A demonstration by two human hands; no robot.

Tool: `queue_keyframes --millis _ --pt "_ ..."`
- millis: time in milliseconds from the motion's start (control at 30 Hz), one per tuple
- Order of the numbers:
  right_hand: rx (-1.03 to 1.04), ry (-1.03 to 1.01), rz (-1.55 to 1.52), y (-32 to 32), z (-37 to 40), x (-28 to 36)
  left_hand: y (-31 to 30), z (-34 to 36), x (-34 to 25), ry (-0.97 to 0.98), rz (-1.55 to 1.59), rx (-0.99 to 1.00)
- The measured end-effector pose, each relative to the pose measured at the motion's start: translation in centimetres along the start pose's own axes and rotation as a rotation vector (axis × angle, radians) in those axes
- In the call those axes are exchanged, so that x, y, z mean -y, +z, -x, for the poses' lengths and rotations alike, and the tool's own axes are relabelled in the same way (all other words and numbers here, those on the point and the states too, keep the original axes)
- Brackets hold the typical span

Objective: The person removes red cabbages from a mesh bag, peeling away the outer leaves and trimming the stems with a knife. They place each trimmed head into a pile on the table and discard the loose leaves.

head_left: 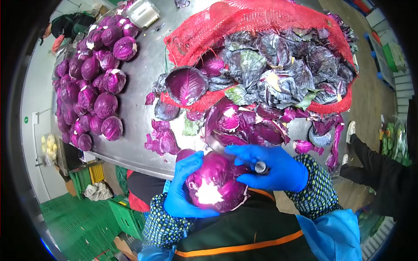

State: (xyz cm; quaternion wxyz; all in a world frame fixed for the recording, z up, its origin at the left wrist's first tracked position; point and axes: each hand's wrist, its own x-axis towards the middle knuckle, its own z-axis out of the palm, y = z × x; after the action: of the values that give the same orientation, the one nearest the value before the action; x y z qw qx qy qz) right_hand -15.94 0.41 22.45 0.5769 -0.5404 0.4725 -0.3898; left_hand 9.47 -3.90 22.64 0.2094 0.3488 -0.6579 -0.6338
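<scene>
A red cabbage point(217, 180) with a pale cut stem end sits in front of my body. My left hand point(185, 189), in a blue glove, is wrapped around its left side and underside. The blue-gloved right hand point(274, 167) grips a knife, whose round metal handle end point(261, 167) shows between the fingers. Its blade point(214, 144) looks blurred beside the top of the cabbage. Loose purple leaves point(248, 126) lie just beyond both hands on the metal table point(141, 117).
Many whole red cabbages point(93, 82) are heaped on the left. A red mesh bag point(248, 19) full of dark outer leaves point(278, 65) spreads across the far side. A clear plastic container point(143, 14) stands at the back. Green crates point(126, 213) are lower left; a person's dark-trousered leg point(370, 161) is at right.
</scene>
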Motion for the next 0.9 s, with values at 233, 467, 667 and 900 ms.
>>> queue_keyframes --millis 233,467,667,900 --pt "-0.51 -0.028 -0.181 4.6 3.6 -3.6 1.0 2.5 2.6 -0.048 0.288 -0.017" --pt "-0.93 -0.021 -0.242 2.5 5.6 -3.4 3.1 2.9 4.6 -0.208 0.999 -0.273" --pt "-0.225 0.035 0.295 -0.5 5.3 -4.3 1.2 0.0 5.1 -0.168 1.417 -0.587" --pt "-0.114 -0.266 0.092 2.1 -4.7 1.3 1.0 -0.9 2.6 -0.206 0.987 -0.388"
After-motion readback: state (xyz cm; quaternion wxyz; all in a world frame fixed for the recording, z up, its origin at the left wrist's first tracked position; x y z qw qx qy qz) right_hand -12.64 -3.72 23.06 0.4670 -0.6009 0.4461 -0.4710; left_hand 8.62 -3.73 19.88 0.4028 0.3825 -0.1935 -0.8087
